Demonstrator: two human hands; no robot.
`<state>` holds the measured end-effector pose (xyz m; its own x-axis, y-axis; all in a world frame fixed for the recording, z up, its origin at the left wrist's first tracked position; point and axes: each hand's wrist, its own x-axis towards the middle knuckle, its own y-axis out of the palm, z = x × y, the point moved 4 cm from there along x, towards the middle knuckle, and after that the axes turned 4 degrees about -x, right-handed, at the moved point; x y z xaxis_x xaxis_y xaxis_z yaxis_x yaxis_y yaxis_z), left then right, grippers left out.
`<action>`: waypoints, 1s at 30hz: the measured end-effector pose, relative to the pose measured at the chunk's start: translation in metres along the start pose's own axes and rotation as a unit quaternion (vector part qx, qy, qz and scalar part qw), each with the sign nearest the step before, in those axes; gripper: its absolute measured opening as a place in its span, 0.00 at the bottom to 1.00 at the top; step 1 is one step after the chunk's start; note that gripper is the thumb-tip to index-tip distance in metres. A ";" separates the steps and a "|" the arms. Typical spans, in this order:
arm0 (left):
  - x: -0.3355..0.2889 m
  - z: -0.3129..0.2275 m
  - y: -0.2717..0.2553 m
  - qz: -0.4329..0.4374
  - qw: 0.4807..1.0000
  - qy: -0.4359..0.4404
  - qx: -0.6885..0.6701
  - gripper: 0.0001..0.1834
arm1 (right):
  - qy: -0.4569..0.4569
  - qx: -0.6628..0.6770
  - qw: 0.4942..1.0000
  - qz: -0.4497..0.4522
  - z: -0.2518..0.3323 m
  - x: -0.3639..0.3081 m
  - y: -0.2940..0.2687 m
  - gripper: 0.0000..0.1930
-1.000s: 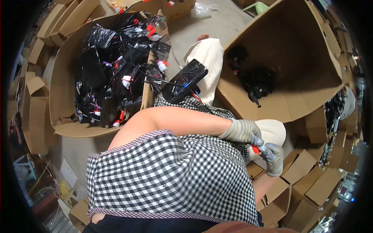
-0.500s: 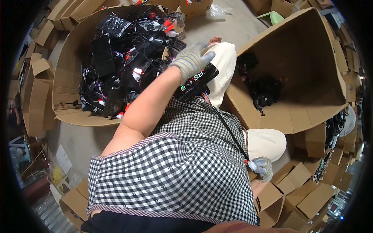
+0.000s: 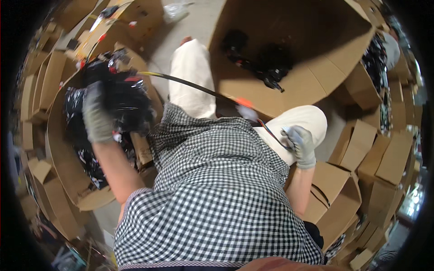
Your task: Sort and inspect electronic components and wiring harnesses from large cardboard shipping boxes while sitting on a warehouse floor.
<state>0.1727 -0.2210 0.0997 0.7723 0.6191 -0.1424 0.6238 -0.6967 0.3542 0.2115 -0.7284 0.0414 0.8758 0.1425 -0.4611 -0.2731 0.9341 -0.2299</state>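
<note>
My left hand (image 3: 98, 118), in a grey striped glove, is over the large carton on the left, its fingers smeared by motion. Beside it is a blurred black, shiny shape (image 3: 129, 101); whether the hand grips it I cannot tell. From near there a black cable (image 3: 183, 82), with a yellow stretch at its far end, runs right above my lap. Its blurred orange and white connector (image 3: 246, 108) hangs free near my right knee. My right hand (image 3: 300, 143), also gloved, pinches a small white connector (image 3: 286, 130) with thin coloured wires (image 3: 273, 134) over my right thigh.
Wrapped black parts fill the left carton (image 3: 61, 156). A big open carton (image 3: 312, 86) ahead on the right holds a few dark bagged parts (image 3: 266, 61). Smaller open cartons (image 3: 332, 201) stand by my right arm. A clear plastic bag (image 3: 176, 12) lies on the floor ahead.
My left hand has swung left from my lap to the left carton. The display unit is gone from my lap. Its cable's connector has come apart from the one in my right hand.
</note>
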 end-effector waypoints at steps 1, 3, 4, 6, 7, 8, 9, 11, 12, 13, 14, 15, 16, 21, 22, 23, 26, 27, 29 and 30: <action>0.010 -0.017 -0.028 -0.066 0.994 0.009 -0.085 0.15 | 0.004 0.008 1.000 -0.010 0.003 0.006 0.003 0.22; 0.071 -0.061 -0.126 0.239 0.931 -0.036 -0.273 0.16 | -0.106 -0.057 0.993 0.000 0.017 0.024 0.008 0.22; 0.079 -0.066 -0.180 0.051 0.952 0.049 -0.298 0.16 | -0.102 -0.053 0.993 -0.010 0.021 0.034 0.004 0.22; 0.065 -0.063 -0.218 -0.136 0.934 0.133 -0.303 0.16 | -0.137 -0.112 0.982 0.070 0.035 0.051 0.012 0.18; 0.060 -0.056 -0.218 -0.215 0.912 0.161 -0.309 0.17 | -0.137 -0.107 0.982 0.069 0.042 0.063 0.012 0.18; 0.056 -0.051 -0.214 -0.294 0.884 0.191 -0.309 0.18 | -0.224 -0.185 0.953 0.084 0.052 0.075 0.017 0.17; 0.065 -0.046 -0.192 -0.190 0.940 0.172 -0.225 0.17 | -0.310 -0.262 0.909 0.095 0.066 0.085 0.020 0.16; 0.025 -0.038 0.013 -0.092 0.950 0.298 0.002 0.15 | -0.233 -0.285 0.921 0.130 0.085 0.104 0.022 0.14; 0.014 -0.025 0.081 -0.038 0.947 0.306 0.089 0.12 | -0.369 -0.335 0.852 0.158 0.094 0.105 0.024 0.14; 0.010 -0.011 0.134 0.020 0.933 0.316 0.169 0.10 | -0.495 -0.383 0.760 0.176 0.100 0.106 0.026 0.14; 0.011 0.010 0.171 0.118 0.902 0.321 0.263 0.10 | -0.389 -0.341 0.824 0.232 0.100 0.119 0.034 0.13; 0.017 0.040 0.208 0.216 0.853 0.328 0.344 0.09 | -0.275 -0.294 0.874 0.271 0.095 0.131 0.043 0.13; 0.022 0.072 0.247 0.316 0.784 0.325 0.424 0.10 | -0.321 -0.263 0.873 0.255 0.069 0.146 0.050 0.12; 0.098 0.299 0.259 0.485 0.613 0.106 0.615 0.14 | -0.226 -0.398 0.849 0.263 0.053 0.152 0.071 0.21; 0.113 0.340 0.256 0.492 0.579 0.110 0.641 0.15 | -0.238 -0.392 0.850 0.258 0.056 0.150 0.068 0.21; 0.129 0.376 0.254 0.496 0.544 0.113 0.667 0.16 | -0.227 -0.427 0.835 0.264 0.053 0.155 0.069 0.20; 0.158 0.427 0.254 0.501 0.519 0.104 0.685 0.20 | -0.155 -0.426 0.860 0.232 0.066 0.166 0.059 0.19; 0.162 0.437 0.247 0.482 0.494 0.067 0.720 0.21 | -0.145 -0.426 0.862 0.234 0.069 0.167 0.059 0.19; 0.160 0.440 0.251 0.466 0.503 0.067 0.725 0.25 | -0.134 -0.423 0.863 0.239 0.074 0.173 0.054 0.18; 0.156 0.437 0.246 0.440 0.491 0.106 0.744 0.25 | -0.150 -0.425 0.860 0.240 0.076 0.173 0.055 0.18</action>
<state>0.4994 -0.4540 -0.2388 0.8899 -0.2455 -0.3844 -0.4219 -0.1228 -0.8983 0.3779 -0.6280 0.0141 0.6088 0.6419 -0.4661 -0.7131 0.1854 -0.6761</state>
